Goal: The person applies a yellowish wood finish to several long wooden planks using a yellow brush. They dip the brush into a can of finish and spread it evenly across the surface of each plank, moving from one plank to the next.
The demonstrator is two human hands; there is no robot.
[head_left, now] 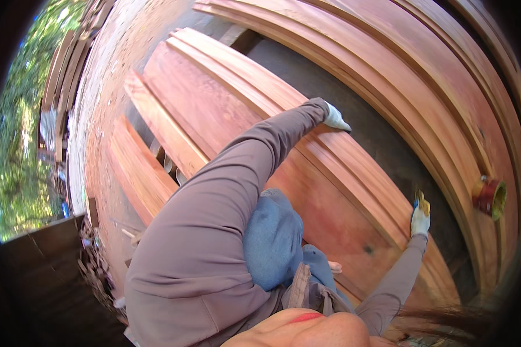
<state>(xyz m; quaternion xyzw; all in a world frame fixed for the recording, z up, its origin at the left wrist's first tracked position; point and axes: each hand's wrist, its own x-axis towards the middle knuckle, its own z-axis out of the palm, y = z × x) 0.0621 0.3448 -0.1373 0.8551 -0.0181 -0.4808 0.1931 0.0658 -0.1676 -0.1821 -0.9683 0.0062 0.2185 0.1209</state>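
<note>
A long reddish-brown wooden panel with raised moulded edges lies in front of me, running from upper left to lower right. My left hand, in a pale glove, rests on its far edge with the fingers stretched out; part of the hand is hidden by the sleeve. Farther right, my right hand, also gloved, is closed around a small paintbrush with a yellowish part showing. The brush is just beyond the panel's far edge, over the dark gap; whether it touches the wood I cannot tell.
Across the dark gap stand more long wooden panels. A red and yellow open tin sits on one of them at the right. Nearer left lie loose planks. Stacked timber and scraps lie at the far left.
</note>
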